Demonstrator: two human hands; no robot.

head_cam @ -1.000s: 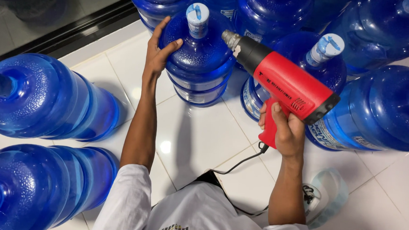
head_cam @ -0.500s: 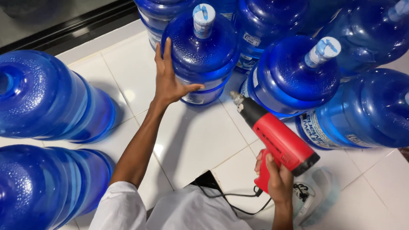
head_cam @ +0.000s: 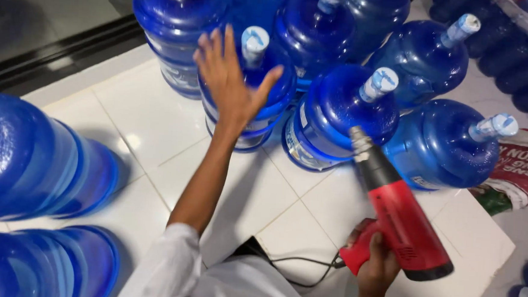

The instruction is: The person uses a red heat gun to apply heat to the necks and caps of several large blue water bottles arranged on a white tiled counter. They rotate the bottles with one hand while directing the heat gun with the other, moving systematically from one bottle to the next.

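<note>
Fingers spread wide, the left hand presses flat against the shoulder of an upright blue water jug at the far centre. The right hand grips a red heat gun, nozzle beside another capped jug. Two jugs lying on their sides crowd the left; white tiled floor beneath.

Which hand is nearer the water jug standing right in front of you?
Left. The left hand rests flat on that water jug; the right hand is well back, holding the red heat gun.
</note>
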